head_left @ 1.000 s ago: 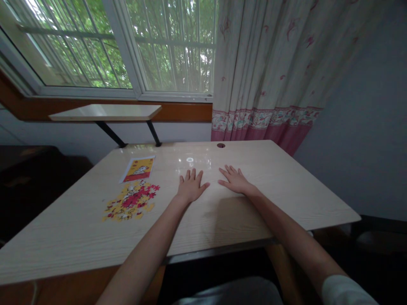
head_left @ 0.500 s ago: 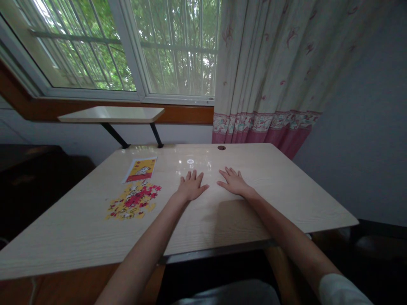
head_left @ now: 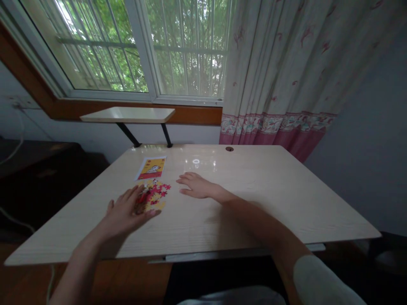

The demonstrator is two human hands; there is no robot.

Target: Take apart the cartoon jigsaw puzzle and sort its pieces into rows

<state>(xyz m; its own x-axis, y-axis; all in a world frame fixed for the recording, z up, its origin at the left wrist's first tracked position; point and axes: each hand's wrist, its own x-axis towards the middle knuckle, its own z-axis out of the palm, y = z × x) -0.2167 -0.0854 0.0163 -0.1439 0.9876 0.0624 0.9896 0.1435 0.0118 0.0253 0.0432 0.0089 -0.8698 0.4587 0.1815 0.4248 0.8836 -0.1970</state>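
Observation:
A loose pile of jigsaw puzzle pieces (head_left: 155, 195), red, yellow and white, lies on the left half of the pale wooden desk (head_left: 254, 182). My left hand (head_left: 125, 207) is at the pile's left and near side, fingers apart, thumb pointing right; it covers part of the pieces. Whether it touches them I cannot tell. To the right of the pile is my right hand (head_left: 195, 185), empty, with its fingers apart and pointing left. Just behind the pieces lies a picture card (head_left: 152, 168) with a white animal on yellow and red.
A small raised shelf (head_left: 130, 114) stands on black supports at the desk's back left. A round cable hole (head_left: 229, 149) sits near the back edge. Behind are a barred window (head_left: 187, 51) and a patterned curtain (head_left: 273, 84). Dark furniture (head_left: 38, 178) stands left.
Both hands have moved left from the desk's middle: my left hand to the puzzle pieces, partly covering them, my right hand towards the pile's right side. The view has turned slightly left.

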